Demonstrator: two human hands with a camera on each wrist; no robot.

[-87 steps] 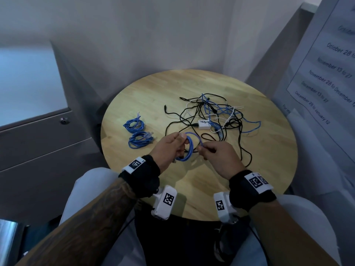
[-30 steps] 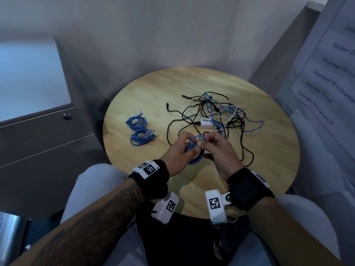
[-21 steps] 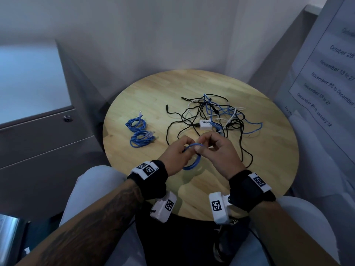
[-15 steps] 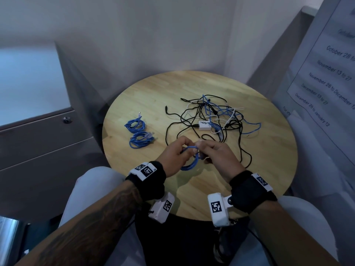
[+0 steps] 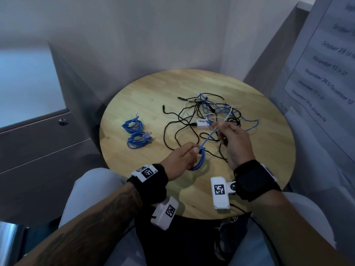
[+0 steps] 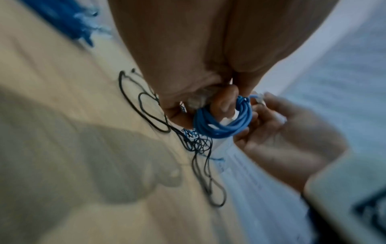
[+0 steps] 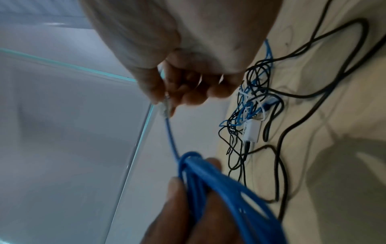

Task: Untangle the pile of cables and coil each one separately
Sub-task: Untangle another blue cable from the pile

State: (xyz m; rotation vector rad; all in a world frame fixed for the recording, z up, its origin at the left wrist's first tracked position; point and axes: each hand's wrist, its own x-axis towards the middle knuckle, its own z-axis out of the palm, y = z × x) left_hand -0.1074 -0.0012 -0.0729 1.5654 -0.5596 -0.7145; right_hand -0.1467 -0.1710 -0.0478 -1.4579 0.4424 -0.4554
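My left hand (image 5: 184, 157) grips a small coil of blue cable (image 5: 200, 160) above the near part of the round wooden table (image 5: 149, 89). The coil (image 6: 221, 127) hangs from its thumb and fingers. My right hand (image 5: 233, 140) pinches the clear plug end of that same blue cable (image 7: 165, 105) and holds the free end (image 5: 208, 138) taut, up and to the right of the coil. Behind the hands lies the tangle of black, blue and white cables (image 5: 209, 116) with a small white adapter (image 5: 201, 124) in it.
Two coiled blue cables (image 5: 133, 124) (image 5: 139, 140) lie on the table's left side. A grey cabinet (image 5: 38, 143) stands to the left, walls close behind, and a posted paper sheet (image 5: 326, 73) at right. My knees are under the near edge.
My hands were close together working on the blue coil. Now the right hand has pulled the cable's plug end up and to the right, drawing it tight, while the left keeps the coil.
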